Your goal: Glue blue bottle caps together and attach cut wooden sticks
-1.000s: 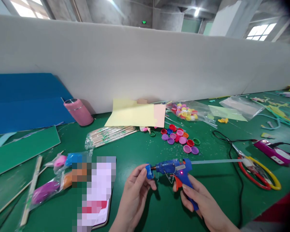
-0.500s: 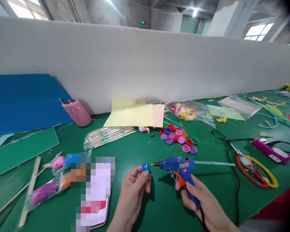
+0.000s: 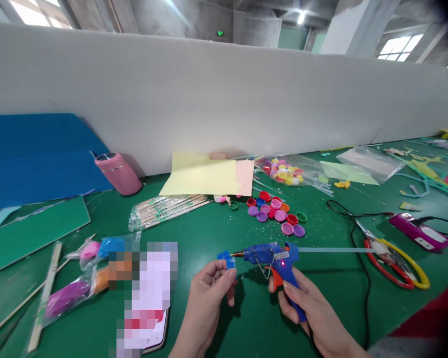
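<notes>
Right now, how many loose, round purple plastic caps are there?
3: one purple cap at left of the pile, another beside it, a third at near right; some may be hidden.

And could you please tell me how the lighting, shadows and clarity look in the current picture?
All in the head view: the ceiling light and right-hand window look overexposed; a soft shadow lies on the green table below the glue stick; mosaic blocks hide most of the phone; the upper right corner is black.
</notes>
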{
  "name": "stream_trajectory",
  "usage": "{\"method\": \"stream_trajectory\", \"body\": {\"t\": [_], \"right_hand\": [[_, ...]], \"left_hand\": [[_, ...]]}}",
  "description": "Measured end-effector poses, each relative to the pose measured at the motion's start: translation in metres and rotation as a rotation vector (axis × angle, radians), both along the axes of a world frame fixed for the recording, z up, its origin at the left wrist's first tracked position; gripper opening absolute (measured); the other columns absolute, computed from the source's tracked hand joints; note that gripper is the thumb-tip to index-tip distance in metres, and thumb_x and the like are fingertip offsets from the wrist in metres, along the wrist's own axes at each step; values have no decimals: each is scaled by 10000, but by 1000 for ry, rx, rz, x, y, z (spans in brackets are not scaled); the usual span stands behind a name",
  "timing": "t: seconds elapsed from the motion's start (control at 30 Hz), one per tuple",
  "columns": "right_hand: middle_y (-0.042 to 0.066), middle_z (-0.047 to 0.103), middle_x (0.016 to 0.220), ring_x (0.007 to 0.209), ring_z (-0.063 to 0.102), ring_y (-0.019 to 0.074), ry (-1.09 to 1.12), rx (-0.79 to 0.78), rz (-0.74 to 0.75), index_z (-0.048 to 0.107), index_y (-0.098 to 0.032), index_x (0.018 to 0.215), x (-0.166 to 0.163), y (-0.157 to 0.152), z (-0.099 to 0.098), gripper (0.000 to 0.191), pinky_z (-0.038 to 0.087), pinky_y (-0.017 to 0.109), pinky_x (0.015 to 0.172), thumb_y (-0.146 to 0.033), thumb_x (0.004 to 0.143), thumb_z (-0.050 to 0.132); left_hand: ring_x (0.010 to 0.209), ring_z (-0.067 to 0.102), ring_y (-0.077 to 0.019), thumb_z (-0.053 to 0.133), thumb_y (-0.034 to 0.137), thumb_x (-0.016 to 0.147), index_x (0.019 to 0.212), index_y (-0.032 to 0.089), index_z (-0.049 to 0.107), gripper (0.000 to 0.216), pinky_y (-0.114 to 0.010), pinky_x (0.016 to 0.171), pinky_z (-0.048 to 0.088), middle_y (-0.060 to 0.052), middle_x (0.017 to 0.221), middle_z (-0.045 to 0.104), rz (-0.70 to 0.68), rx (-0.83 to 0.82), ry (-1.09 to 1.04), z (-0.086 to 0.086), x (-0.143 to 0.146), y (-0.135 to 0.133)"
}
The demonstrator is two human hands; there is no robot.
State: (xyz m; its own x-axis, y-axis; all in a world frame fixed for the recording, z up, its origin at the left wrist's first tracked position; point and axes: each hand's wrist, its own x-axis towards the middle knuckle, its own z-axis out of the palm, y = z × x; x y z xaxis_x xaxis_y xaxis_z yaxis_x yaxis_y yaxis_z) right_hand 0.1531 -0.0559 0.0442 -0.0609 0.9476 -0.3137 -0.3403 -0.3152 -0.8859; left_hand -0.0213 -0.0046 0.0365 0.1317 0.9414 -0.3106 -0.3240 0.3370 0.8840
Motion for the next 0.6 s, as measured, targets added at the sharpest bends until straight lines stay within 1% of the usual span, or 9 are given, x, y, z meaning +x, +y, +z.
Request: {"method": "stream_trajectory", "body": {"t": [0.17,0.3,0.4,0.5,0.6], "right_hand": [[-70,409,458,398,275,46,-5,54,14,531,-131,892,0,-3,-2,277,183,191,413,-391,794,537],[-62,427,483,421,302,54,-70,55,57,524,-131,921,1,-3,-3,276,206,197,434,-386,814,516],[-61,422,481,442,304,66,-116,50,73,515,-136,895,3,-2,-5,268,215,205,450,-395,833,483],[-63,409,483,453,296,75,-138,47,46,502,-150,861,6,-1,-7,241,219,213,462,-387,841,467],[-64,399,477,443,282,80,-136,62,64,501,-149,873,8,-3,-5,250,220,220,460,-393,839,461]], "left_hand": [[381,411,-42,678,265,645,701,118,602,175,-171,374,322,27,529,537,24,2,44,4,0,2],[391,415,-44,680,263,640,719,118,601,184,-172,376,332,36,537,522,33,29,81,3,-1,3],[384,417,-42,689,267,624,731,124,596,201,-172,370,330,45,541,517,34,40,100,0,0,3],[384,420,-39,681,272,630,729,128,592,196,-170,370,324,46,548,520,26,45,109,-1,0,2],[386,416,-38,668,273,647,724,126,590,183,-170,375,324,48,541,511,25,54,115,0,0,2]]}}
